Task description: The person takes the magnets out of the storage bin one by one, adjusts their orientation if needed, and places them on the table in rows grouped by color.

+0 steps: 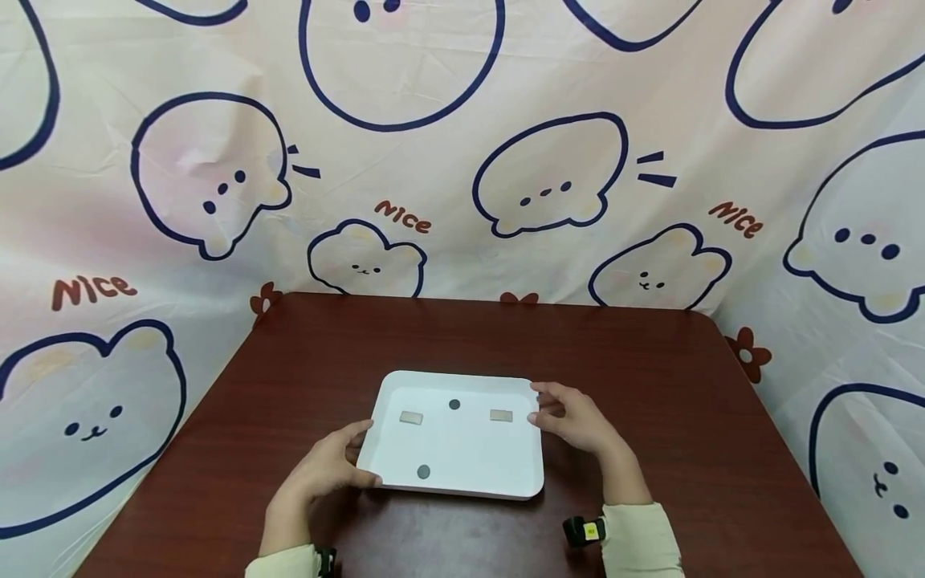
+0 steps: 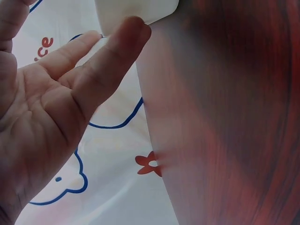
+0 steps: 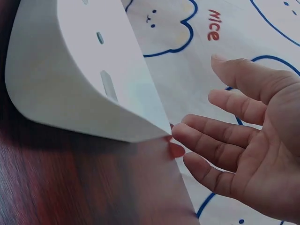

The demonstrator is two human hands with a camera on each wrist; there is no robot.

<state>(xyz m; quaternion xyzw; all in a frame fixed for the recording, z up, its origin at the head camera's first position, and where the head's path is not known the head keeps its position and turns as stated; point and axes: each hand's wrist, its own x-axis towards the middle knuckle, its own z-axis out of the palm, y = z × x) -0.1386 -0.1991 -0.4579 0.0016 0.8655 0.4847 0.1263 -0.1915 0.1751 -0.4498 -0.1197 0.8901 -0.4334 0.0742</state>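
Observation:
A shallow white tray (image 1: 462, 453) with rounded corners lies on the brown table. Inside it are two dark grey round discs, the far disc (image 1: 454, 405) and the near disc (image 1: 424, 472), plus two small silvery rectangular pieces, a left piece (image 1: 411, 418) and a right piece (image 1: 501, 416). My left hand (image 1: 328, 466) touches the tray's left side, its thumb at the near left corner and its fingers spread along the edge. At the far right corner, my right hand (image 1: 574, 417) has loosely extended fingers beside the rim; whether they touch it I cannot tell.
The dark wooden table (image 1: 462, 337) reaches back to a pale cloth (image 1: 448, 177) printed with blue-outlined cartoon animals. The cloth hangs behind and on both sides. A dark strap device with a yellow label (image 1: 591, 531) sits on the right wrist.

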